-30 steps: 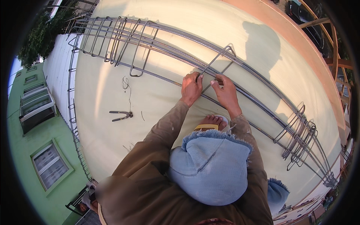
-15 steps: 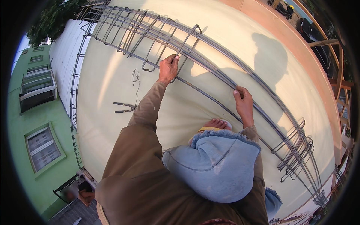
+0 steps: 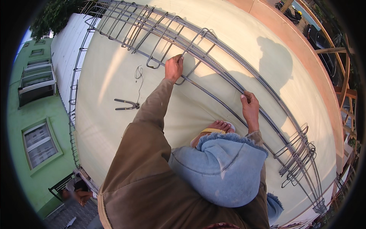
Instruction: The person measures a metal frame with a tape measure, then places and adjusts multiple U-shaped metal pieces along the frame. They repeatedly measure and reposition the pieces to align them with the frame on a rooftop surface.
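The left hand has its fingers closed on a metal hoop, which stands around the long steel rods, left of the middle of the scene; the right hand, farther right, has thumb and fingers narrow at the middle rods, though I cannot tell whether they grip; more hoops bunch together on the rods at the right; pliers lie on the pale floor at the left, near a thin curled wire
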{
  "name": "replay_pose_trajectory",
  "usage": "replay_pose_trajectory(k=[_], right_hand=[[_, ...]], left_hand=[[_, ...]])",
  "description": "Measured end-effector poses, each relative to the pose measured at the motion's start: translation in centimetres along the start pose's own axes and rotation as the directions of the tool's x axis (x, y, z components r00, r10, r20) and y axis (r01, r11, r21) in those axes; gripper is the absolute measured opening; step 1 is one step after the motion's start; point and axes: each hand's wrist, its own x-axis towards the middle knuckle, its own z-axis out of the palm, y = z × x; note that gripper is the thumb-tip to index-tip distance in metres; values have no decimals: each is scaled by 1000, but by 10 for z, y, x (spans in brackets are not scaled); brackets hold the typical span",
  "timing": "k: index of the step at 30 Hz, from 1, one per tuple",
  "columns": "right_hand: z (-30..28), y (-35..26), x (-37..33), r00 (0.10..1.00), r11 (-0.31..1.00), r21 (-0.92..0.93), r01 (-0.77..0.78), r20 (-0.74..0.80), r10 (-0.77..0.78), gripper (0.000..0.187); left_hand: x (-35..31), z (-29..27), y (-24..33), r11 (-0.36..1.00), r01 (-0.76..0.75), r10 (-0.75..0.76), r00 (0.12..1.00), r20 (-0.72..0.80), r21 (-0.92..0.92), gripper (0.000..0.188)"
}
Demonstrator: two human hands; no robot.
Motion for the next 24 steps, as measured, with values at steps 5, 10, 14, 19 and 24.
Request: replay_pose_trajectory(k=[5,10,14,19,24], right_hand=[[4,2,0,1000,998,-54,12,-4,-12,40],[-13,2,1,999,998,-53,37,-30,-39,39],[-81,4,21,994,996,-73,42,-95,-49,40],[-224,33,41,917,960,-221,-175,-392,77,44],[-357,102,-25,711,871,-220,-438,-678,186,41]], left_hand=[[-8,-3,-2,988,-32,62,979,-196,152,34],[-49,-9,-10,970,-111,187,909,-371,216,40],[-92,-8,-15,977,156,-201,896,-395,-144,40],[-101,-3,-32,732,320,-465,880,-99,-602,25],[-82,2,-51,714,299,-475,871,-125,-633,17]])
